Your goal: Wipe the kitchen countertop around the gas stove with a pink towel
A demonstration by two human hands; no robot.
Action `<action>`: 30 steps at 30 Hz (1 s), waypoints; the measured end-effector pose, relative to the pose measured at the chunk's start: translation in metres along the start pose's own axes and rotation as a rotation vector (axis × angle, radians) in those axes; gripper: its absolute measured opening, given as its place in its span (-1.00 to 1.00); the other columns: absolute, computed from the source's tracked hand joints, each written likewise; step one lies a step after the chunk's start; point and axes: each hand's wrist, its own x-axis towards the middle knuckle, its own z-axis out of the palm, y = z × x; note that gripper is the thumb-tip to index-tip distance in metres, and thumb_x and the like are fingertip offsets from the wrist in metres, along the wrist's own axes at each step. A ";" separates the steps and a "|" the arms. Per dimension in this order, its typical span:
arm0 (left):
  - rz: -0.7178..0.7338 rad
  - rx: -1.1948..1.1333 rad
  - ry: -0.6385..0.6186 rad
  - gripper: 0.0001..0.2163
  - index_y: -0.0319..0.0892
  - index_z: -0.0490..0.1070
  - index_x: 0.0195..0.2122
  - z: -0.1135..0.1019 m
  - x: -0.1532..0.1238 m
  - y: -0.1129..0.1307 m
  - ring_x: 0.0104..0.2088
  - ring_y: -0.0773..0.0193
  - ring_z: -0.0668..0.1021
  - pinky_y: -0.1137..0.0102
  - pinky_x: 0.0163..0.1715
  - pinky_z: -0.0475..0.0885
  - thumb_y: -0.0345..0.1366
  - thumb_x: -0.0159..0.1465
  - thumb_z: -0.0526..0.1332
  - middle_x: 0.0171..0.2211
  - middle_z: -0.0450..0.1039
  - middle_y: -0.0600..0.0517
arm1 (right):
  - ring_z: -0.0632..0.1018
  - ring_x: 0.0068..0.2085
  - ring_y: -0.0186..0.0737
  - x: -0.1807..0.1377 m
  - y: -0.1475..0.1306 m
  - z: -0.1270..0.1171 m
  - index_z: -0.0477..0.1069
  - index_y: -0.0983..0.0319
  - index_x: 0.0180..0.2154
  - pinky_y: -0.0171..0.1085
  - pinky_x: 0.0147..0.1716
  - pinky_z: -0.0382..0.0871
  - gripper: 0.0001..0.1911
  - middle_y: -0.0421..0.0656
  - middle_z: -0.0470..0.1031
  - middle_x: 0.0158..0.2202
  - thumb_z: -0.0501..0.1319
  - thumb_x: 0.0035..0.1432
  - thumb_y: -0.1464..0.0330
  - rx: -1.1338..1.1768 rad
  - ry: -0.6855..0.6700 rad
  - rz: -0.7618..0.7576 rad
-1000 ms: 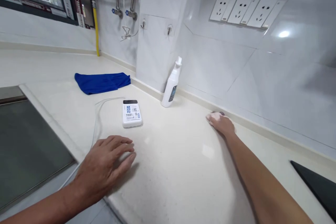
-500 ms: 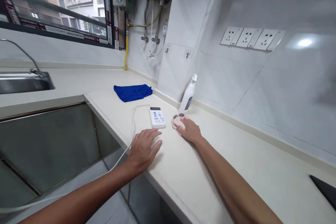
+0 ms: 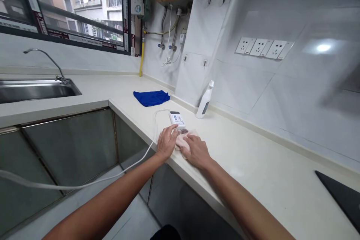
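Observation:
A pale pink cloth (image 3: pixel 183 142) lies bunched on the cream countertop (image 3: pixel 239 146), close to its front edge. My right hand (image 3: pixel 197 152) presses on it, fingers closed over the fabric. Against the cloth's left side rests my left hand (image 3: pixel 167 143), its fingers stretched forward and holding nothing that I can see. Just beyond the fingertips is a white power bank (image 3: pixel 177 118) with a dark end and a white cable (image 3: pixel 155 120). Behind it, a white spray bottle (image 3: pixel 205 100) stands by the wall. A dark round patch shows at the cloth's far edge.
A folded blue cloth (image 3: pixel 152 98) lies toward the back corner. The steel sink (image 3: pixel 42 89) with its tap (image 3: pixel 53 62) is at left. A black flat object (image 3: pixel 340 198) sits at far right. The cable hangs over the counter's front edge.
My right hand has drawn the pink cloth toward me, away from the bottle. My left hand has come up beside the cloth. The view has shifted slightly left.

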 end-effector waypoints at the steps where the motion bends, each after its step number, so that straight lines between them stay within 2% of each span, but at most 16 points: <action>1: -0.014 -0.020 -0.021 -0.56 -0.02 0.47 0.18 -0.001 0.001 0.000 0.25 0.03 0.45 0.07 0.32 0.27 0.03 0.47 -0.02 0.18 0.52 -0.07 | 0.33 0.31 0.05 -0.003 -0.010 0.000 0.35 0.13 0.26 0.06 0.18 0.28 -0.51 -0.02 0.33 0.35 0.09 0.41 0.13 0.016 -0.005 -0.038; 5: -0.085 -0.110 -0.153 -0.55 0.00 0.57 0.06 -0.004 0.012 -0.003 0.25 0.00 0.45 0.03 0.37 0.20 0.10 0.39 0.06 0.16 0.57 -0.02 | 0.36 0.27 0.03 -0.013 -0.043 -0.002 0.39 0.17 0.20 0.04 0.19 0.28 -0.54 -0.01 0.39 0.27 0.14 0.39 0.11 0.075 -0.014 -0.139; 8: -0.152 -0.197 -0.279 -0.46 -0.07 0.64 -0.06 -0.006 0.023 -0.005 0.17 -0.03 0.54 0.09 0.29 0.33 0.23 0.30 0.11 0.08 0.63 -0.07 | 0.37 0.24 0.01 -0.021 -0.050 -0.010 0.40 0.17 0.17 0.02 0.15 0.31 -0.57 -0.04 0.41 0.24 0.11 0.42 0.10 0.101 -0.040 -0.136; 11: -0.210 -0.269 -0.383 -0.28 -0.21 0.65 -0.09 -0.007 0.030 -0.002 0.05 -0.07 0.63 0.11 0.15 0.47 0.37 0.20 0.08 0.00 0.66 -0.18 | 0.38 0.24 -0.03 -0.031 -0.051 -0.017 0.40 0.12 0.18 -0.03 0.10 0.35 -0.60 -0.08 0.41 0.25 0.06 0.46 0.11 0.083 -0.052 -0.162; 14: -0.240 -0.292 -0.430 -0.18 -0.26 0.62 -0.06 -0.008 0.033 0.002 0.05 -0.09 0.64 0.10 0.13 0.50 0.44 0.17 0.03 0.02 0.65 -0.24 | 0.41 0.19 0.03 -0.042 -0.058 -0.015 0.39 0.11 0.18 -0.03 0.05 0.38 -0.60 -0.05 0.43 0.21 0.17 0.41 0.13 -0.026 -0.002 -0.142; 19: -0.220 -0.164 -0.437 -0.21 -0.21 0.61 -0.02 -0.008 0.039 -0.001 0.19 -0.09 0.56 0.10 0.26 0.40 0.42 0.19 0.00 0.14 0.58 -0.22 | 0.44 0.10 0.10 -0.071 -0.070 -0.010 0.34 0.21 0.18 0.00 0.00 0.40 -0.48 0.02 0.45 0.12 0.33 0.30 0.13 -0.131 0.087 -0.002; 21: -0.188 -0.065 -0.454 -0.28 -0.15 0.62 -0.04 -0.007 0.042 -0.005 0.28 -0.08 0.48 0.12 0.36 0.27 0.36 0.20 0.03 0.20 0.55 -0.15 | 0.44 0.12 0.09 -0.096 -0.062 -0.012 0.32 0.19 0.20 0.00 0.02 0.39 -0.46 0.02 0.44 0.15 0.36 0.28 0.15 -0.104 0.095 0.040; 24: -0.140 0.096 -0.494 -0.37 -0.12 0.64 -0.06 -0.007 0.044 -0.008 0.36 -0.09 0.39 0.12 0.42 0.12 0.29 0.20 0.08 0.24 0.51 -0.11 | 0.44 0.16 0.08 -0.151 -0.034 -0.016 0.30 0.13 0.23 0.00 0.05 0.37 -0.41 0.00 0.43 0.22 0.40 0.25 0.20 -0.051 0.139 0.123; 27: -0.094 0.237 -0.527 -0.36 -0.15 0.62 0.01 -0.009 0.040 -0.002 0.36 -0.15 0.38 0.05 0.40 0.11 0.25 0.26 0.07 0.28 0.47 -0.13 | 0.43 0.20 0.08 -0.219 0.004 -0.016 0.31 0.12 0.23 0.00 0.08 0.33 -0.36 0.00 0.43 0.24 0.44 0.18 0.25 -0.054 0.250 0.230; 30: -0.026 0.342 -0.564 -0.36 -0.21 0.58 0.09 -0.013 0.034 0.007 0.34 -0.16 0.38 0.03 0.37 0.13 0.22 0.33 0.06 0.30 0.45 -0.14 | 0.42 0.22 0.10 -0.293 0.043 -0.017 0.30 0.15 0.24 0.03 0.14 0.26 -0.30 0.03 0.45 0.23 0.46 0.12 0.29 -0.171 0.341 0.345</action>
